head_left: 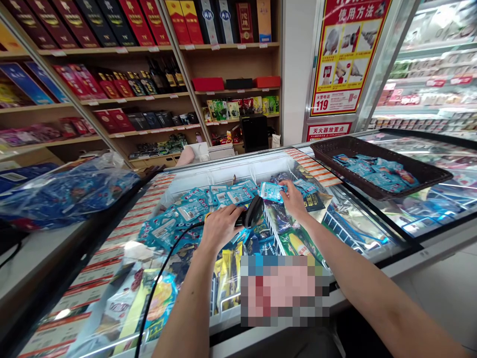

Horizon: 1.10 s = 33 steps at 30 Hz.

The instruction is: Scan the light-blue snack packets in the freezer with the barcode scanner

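Blue packet point(271, 192) is sitting pinched by its edge in the right hand point(295, 201), over the freezer point(227, 174); the left hand point(222, 226), well apart, is gripping a black scanner point(254, 211) just beside it — holding the packet flat, fingers clear of any code, is probably helping the scanner read cleanly.

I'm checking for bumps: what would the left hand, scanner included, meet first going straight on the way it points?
Probably the blue packet in the right hand, with the scanner in the left hand leading. Depth is unclear, so it might pass beneath instead.
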{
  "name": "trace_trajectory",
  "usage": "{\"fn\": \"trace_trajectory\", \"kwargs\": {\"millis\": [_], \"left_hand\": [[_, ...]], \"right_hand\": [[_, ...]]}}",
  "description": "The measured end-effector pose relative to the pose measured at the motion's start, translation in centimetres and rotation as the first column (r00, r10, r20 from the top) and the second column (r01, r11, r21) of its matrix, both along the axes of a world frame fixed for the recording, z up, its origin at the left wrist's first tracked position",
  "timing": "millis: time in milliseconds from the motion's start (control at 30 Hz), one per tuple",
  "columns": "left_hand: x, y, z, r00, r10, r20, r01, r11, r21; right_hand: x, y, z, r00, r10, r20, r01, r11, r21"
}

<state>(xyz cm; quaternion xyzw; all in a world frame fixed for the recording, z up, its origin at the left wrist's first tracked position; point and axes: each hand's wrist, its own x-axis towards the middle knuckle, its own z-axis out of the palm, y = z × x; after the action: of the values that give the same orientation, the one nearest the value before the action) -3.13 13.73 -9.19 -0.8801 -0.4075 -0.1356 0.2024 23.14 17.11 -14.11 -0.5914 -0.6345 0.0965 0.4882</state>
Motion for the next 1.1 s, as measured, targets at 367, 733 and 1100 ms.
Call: {"fn": "trace_trajectory", "kwargs": {"millis": [367, 733, 1100], "left_hand": [[-0.1, 0.0, 0.1, 0.999, -0.005, -0.036, 0.004, 1.000, -0.010], [0.0, 0.0, 0.1, 0.999, -0.015, -0.052, 0.014, 1.000, -0.019], [-0.1, 0.2, -0.2, 0.999, 0.035, 0.005, -0.036, 0.998, 0.042]], "right_hand": [[0.0, 0.1, -0.1, 1.000, 0.010, -0.015, -0.010, 1.000, 0.000], [-0.1, 0.2, -0.2, 1.000, 0.001, 0.000, -0.001, 1.000, -0.011], [1.7, 0.5, 0.4, 0.982, -0.183, 0.045, 0.185, 0.982, -0.043]]}}
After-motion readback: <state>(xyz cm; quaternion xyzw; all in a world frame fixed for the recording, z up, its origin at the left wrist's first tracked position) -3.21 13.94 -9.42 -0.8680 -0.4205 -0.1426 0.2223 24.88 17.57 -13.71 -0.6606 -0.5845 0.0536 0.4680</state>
